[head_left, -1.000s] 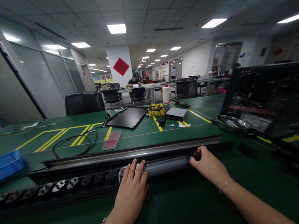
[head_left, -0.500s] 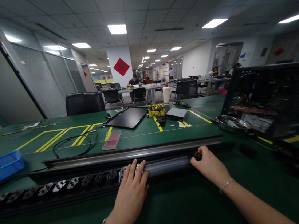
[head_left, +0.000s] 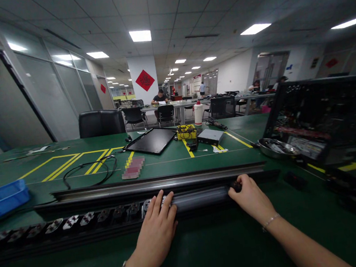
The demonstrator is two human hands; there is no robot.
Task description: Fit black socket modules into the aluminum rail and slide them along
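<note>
A black socket strip [head_left: 111, 224] lies under the outspread left hand [head_left: 159, 225] and ends beside the right hand [head_left: 250, 196], which pinches a dark piece [head_left: 236, 185].

black rail [head_left: 202, 197] | lying crosswise | black-and-metal inserts [head_left: 70, 222] rowed along left | dark piece [head_left: 236, 185] by right end

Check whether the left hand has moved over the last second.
No, no visible shift either way: judged against the long rail behind it, the left hand rests over the same stretch of the black channel.
</note>
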